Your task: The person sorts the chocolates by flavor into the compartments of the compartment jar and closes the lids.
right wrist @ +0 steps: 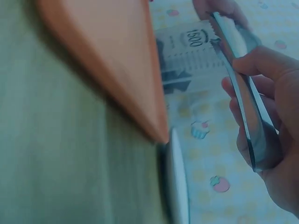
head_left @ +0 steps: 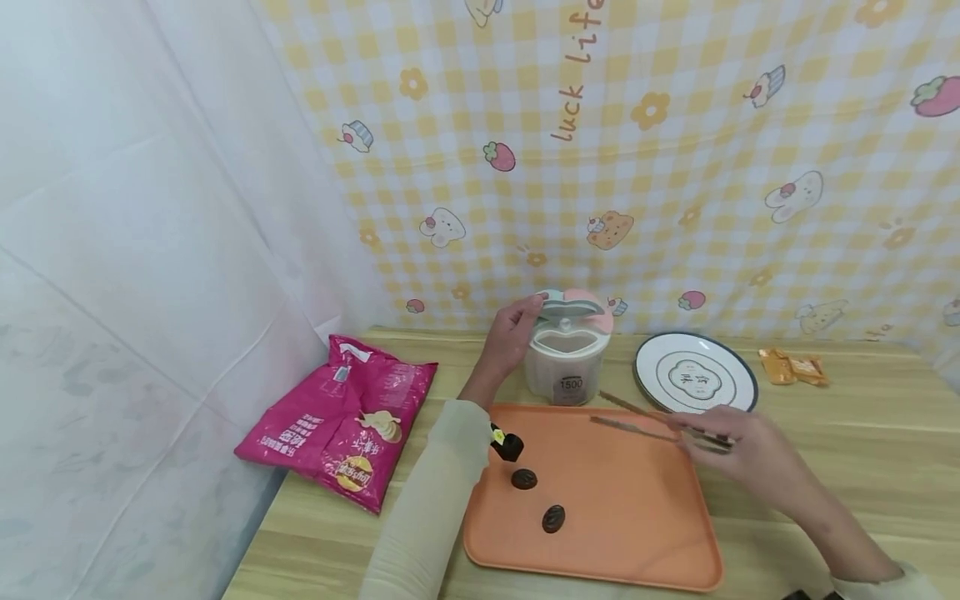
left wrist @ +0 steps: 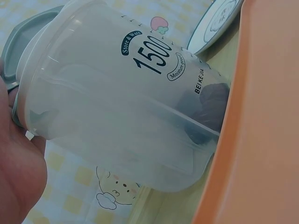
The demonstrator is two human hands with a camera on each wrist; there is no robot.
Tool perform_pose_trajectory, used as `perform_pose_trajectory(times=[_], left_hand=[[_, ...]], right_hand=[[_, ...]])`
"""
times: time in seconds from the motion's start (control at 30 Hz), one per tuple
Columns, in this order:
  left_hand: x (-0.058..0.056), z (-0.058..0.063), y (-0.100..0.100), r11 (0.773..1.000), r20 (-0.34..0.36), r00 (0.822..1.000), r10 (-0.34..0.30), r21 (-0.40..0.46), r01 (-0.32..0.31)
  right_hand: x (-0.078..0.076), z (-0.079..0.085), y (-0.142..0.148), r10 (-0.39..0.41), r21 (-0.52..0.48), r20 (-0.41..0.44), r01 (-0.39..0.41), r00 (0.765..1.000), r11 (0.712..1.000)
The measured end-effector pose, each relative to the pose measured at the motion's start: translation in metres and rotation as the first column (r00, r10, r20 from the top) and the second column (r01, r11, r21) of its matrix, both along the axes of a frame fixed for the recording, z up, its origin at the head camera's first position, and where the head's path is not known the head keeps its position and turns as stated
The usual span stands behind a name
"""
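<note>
With its fingers at the raised green lid flap, my left hand [head_left: 512, 329] holds the lid of a clear storage jar [head_left: 564, 372] marked 1500. One opening in its top is uncovered. Dark lumps [left wrist: 212, 109] show through the wall at the jar's bottom. My right hand [head_left: 738, 450] grips metal tongs [head_left: 630, 428], whose tips stand apart with nothing between them, over the tray's far right part and pointing toward the jar. On the orange tray [head_left: 622, 517] lie two dark brown oval pieces, one piece [head_left: 524, 479] farther back and another piece [head_left: 553, 519] nearer.
A magenta chip bag [head_left: 337, 417] lies to the left of the tray. White plates [head_left: 731, 375] with a dark rim sit right of the jar, and small orange wrapped packets [head_left: 793, 367] lie beyond them. A checked cloth [head_left: 525, 208] hangs behind the wooden table [head_left: 847, 433].
</note>
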State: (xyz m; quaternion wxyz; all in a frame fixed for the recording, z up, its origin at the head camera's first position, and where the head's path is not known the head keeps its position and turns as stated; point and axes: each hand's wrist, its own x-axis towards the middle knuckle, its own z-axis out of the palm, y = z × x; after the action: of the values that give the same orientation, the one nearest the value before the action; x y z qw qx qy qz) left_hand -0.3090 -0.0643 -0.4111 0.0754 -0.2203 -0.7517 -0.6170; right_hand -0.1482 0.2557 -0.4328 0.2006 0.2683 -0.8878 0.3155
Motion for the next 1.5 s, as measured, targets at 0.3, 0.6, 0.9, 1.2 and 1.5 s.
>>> perform_pose_trajectory(times=[0.3, 0.6, 0.9, 1.2, 1.5], left_hand=[[-0.002, -0.002, -0.001, 1.000, 0.008, 1.000, -0.002, -0.006, 0.002], [0.000, 0.000, -0.001, 1.000, 0.005, 1.000, 0.000, 0.000, 0.000], [-0.001, -0.001, 0.000, 1.000, 0.006, 1.000, -0.003, 0.003, 0.003], [-0.001, -0.001, -0.001, 1.000, 0.007, 1.000, -0.006, 0.017, 0.006], [-0.001, 0.000, 0.000, 1.000, 0.010, 1.000, -0.006, 0.005, 0.006]], right_hand=[[0.003, -0.026, 0.019, 0.167, 0.031, 0.121, -0.172, 0.979, 0.985], [-0.001, -0.035, 0.026, 0.204, 0.072, 0.164, -0.218, 0.965, 0.973], [-0.002, -0.038, 0.027, 0.218, 0.092, 0.169, -0.235, 0.961, 0.968], [-0.003, -0.037, 0.025, 0.193, 0.123, 0.152, -0.212, 0.969, 0.969], [-0.009, -0.010, 0.017, 0.130, 0.146, 0.217, -0.164, 0.967, 0.976]])
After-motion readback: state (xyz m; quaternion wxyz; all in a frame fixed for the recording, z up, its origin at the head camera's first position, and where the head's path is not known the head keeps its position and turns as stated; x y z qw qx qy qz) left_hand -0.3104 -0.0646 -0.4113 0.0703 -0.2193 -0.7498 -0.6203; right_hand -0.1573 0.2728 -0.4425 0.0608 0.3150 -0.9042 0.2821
